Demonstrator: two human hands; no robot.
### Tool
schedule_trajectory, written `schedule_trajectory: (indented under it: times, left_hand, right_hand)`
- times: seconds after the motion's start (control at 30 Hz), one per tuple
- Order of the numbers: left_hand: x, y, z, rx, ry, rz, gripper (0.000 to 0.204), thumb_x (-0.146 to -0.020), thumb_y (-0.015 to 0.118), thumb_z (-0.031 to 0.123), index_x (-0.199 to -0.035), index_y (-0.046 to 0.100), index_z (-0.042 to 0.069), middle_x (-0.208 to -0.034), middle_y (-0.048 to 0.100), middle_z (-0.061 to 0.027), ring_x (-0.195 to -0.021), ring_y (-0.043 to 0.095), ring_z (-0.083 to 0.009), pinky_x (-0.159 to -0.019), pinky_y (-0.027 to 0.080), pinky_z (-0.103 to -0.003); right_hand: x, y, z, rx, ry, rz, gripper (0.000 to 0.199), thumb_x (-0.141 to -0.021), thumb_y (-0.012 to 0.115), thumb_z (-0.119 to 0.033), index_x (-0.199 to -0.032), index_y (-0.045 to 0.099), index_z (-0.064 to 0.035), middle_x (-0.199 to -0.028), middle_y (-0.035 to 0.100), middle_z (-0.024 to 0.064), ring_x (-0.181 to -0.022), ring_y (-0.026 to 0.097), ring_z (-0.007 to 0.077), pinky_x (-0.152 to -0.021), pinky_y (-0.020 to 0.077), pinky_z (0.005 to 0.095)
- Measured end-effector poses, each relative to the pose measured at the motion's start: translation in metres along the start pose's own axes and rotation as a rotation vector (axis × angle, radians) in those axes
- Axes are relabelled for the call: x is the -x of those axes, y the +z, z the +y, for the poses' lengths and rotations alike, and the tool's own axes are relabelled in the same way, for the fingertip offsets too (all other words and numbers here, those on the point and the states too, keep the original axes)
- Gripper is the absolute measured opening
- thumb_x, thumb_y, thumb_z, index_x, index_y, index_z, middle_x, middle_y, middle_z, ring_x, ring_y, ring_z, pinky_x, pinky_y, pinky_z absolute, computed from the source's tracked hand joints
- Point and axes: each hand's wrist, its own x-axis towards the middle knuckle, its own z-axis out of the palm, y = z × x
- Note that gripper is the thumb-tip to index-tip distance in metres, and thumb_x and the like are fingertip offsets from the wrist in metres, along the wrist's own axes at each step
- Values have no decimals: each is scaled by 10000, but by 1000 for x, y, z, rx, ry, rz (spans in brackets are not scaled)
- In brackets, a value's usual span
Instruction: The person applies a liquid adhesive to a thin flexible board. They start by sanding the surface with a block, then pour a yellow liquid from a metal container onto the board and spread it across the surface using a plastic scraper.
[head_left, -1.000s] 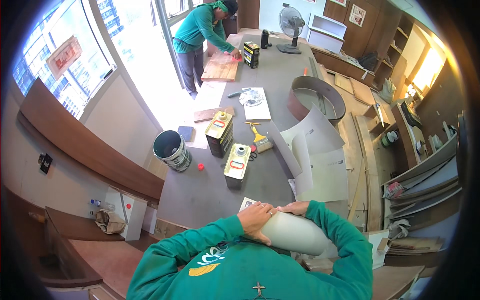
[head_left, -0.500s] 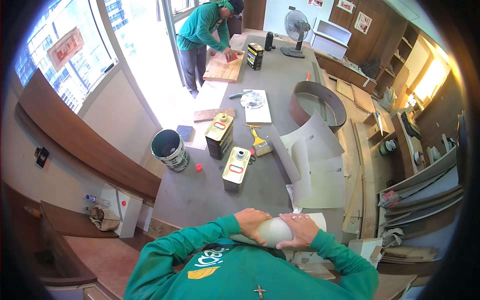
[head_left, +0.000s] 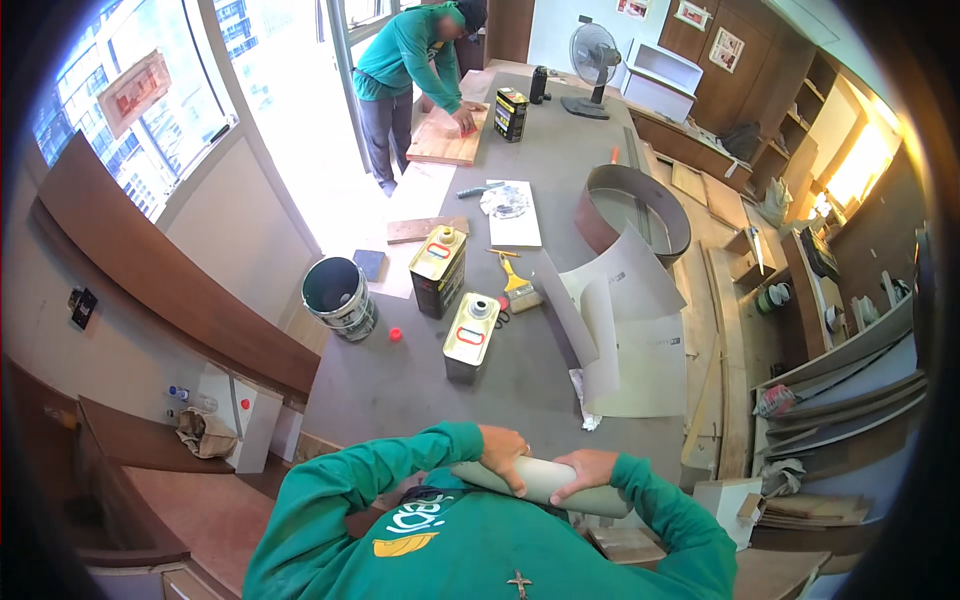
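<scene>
Close to my body, at the near edge of the table (head_left: 420,405), a pale laminate-like sheet rolled into a tube (head_left: 541,479) lies crosswise. My left hand (head_left: 505,458) grips its upper side, thumb pressed on the surface. Around its right part my right hand (head_left: 588,471) is closed, with the thumb on top and the other fingers hidden behind the roll. Beyond my hands lie more pale curled sheets (head_left: 640,345), and a crumpled white scrap (head_left: 585,402) sits beside them.
Two metal cans (head_left: 466,345) stand mid-table with a yellow brush (head_left: 517,285), a red cap (head_left: 395,335) and a paint bucket (head_left: 340,300). A bent brown band (head_left: 605,210) stands farther right. At the far left, a co-worker (head_left: 405,60) rubs a wooden board (head_left: 445,148).
The rolled sheet looks narrower and its right end has tipped toward me. My right hand has moved slightly nearer and wraps it more. The co-worker's hand has shifted on the board.
</scene>
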Motion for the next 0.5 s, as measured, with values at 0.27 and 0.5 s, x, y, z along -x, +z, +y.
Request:
schedule_trajectory:
  times: [0.27, 0.5]
  left_hand:
    - [0, -15, -1, 45, -91, -97, 844, -651, 797, 627, -1188, 678, -13, -1112, 712, -235, -1003, 692, -378, -892, 538, -458]
    - [1, -8, 13, -115, -50, 35, 867, -627, 832, 552, -1278, 622, 19, -1110, 710, -229, -1024, 682, -399, -925, 526, -481]
  right_hand:
    - [-16, -10, 7, -317, -38, -194, 837, -732, 823, -548, -1348, 579, -38, -1139, 704, 142, -999, 687, 241, -886, 536, 357]
    - [-12, -17, 1, -22, -84, -55, 813, -726, 817, -575, -1292, 596, -36, -1111, 700, 151, -1002, 680, 280, -879, 524, 380]
